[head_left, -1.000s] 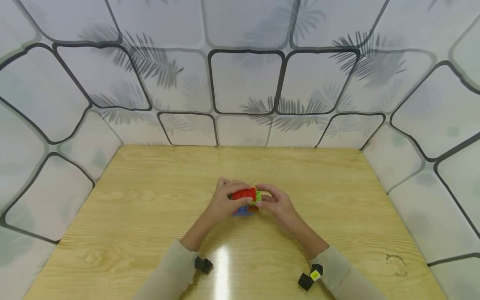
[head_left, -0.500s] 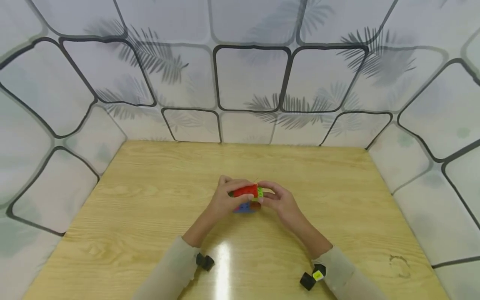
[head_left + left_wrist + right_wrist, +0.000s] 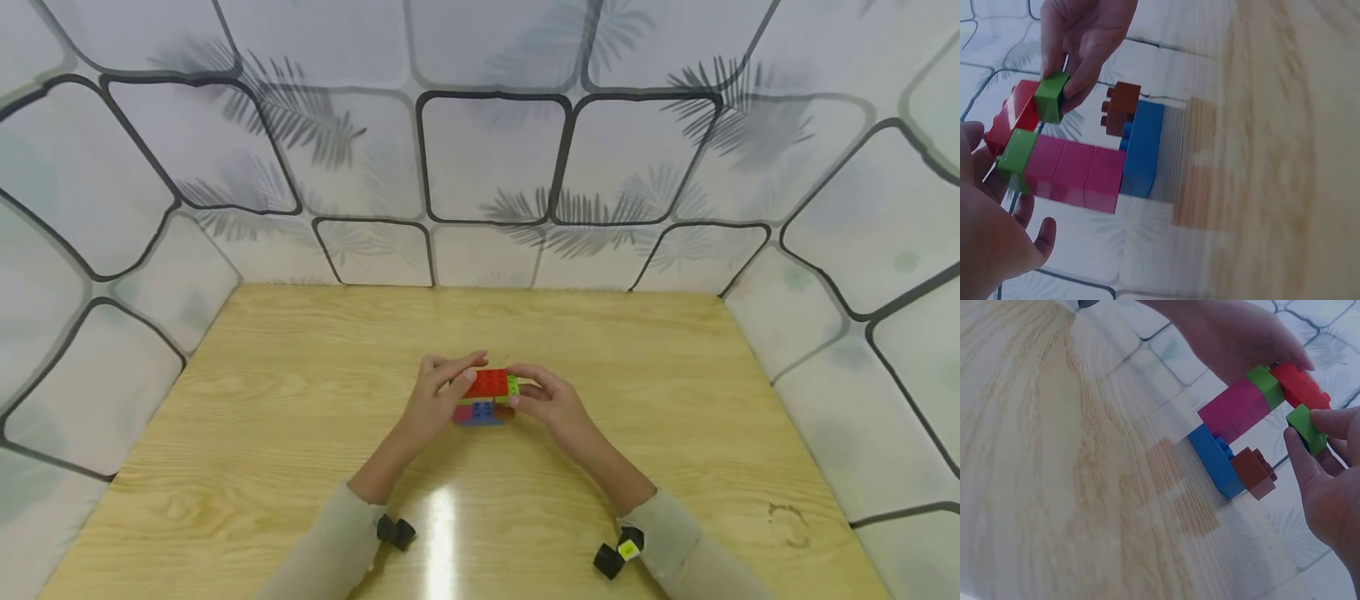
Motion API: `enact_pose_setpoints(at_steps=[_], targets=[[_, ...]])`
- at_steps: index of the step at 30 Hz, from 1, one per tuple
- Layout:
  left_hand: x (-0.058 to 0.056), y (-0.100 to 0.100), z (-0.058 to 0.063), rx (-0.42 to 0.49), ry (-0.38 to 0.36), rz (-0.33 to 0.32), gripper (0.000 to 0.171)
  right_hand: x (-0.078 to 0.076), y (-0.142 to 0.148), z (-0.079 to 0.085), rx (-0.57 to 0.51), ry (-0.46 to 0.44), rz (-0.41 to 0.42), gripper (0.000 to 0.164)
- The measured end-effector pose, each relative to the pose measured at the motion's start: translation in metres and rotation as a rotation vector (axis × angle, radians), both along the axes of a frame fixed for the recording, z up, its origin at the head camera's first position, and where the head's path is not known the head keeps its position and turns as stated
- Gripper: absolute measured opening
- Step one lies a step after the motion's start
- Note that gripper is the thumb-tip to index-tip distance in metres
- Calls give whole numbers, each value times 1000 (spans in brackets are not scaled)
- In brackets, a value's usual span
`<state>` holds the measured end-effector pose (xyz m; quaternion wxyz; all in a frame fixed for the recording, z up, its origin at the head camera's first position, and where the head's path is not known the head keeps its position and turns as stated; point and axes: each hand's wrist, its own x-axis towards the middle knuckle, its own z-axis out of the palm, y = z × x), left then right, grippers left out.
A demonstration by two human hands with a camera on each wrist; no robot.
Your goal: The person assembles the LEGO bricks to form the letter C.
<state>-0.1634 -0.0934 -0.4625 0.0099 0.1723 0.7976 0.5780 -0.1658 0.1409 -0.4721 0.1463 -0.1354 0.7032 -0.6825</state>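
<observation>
A toy building-brick structure stands on the table (image 3: 337,333). On its blue base brick (image 3: 1144,150) rise a column of magenta bricks (image 3: 1075,175) and, at the other end, a brown brick (image 3: 1124,106). A green brick (image 3: 1017,153) tops the column under a red brick (image 3: 492,382). My right hand (image 3: 558,408) pinches another green brick (image 3: 1307,429) at the red brick's right end, above a gap over the brown brick. My left hand (image 3: 435,404) is at the left end of the red brick, thumb by its top and fingers extended loosely around; exact contact is unclear.
A patterned fabric wall (image 3: 491,158) encloses the table at the back and both sides. Small black wrist devices (image 3: 619,553) sit by the sleeve cuffs. Light glares on the near table surface.
My left hand has slid left along the red brick and loosened its grip, uncovering more of the red top and the magenta side. My right hand keeps holding the green brick.
</observation>
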Motion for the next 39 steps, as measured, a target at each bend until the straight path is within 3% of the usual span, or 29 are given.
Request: enact_pose_setpoints(at_steps=[11, 18, 24, 29, 39], targets=[[3, -13, 0, 13, -32, 47, 34, 3, -1, 1, -28, -55, -19, 51], [4, -12, 2, 22, -57, 47, 31, 2, 0, 2, -5, -47, -40, 50], [4, -15, 0, 4, -53, 90, 34, 1, 0, 4, 43, -20, -34, 49], [7, -31, 4, -39, 11, 97, 35, 0, 1, 1, 75, 32, -32, 48], [14, -45, -5, -108, -18, 41, 43, -1, 5, -4, 155, 201, -56, 41]])
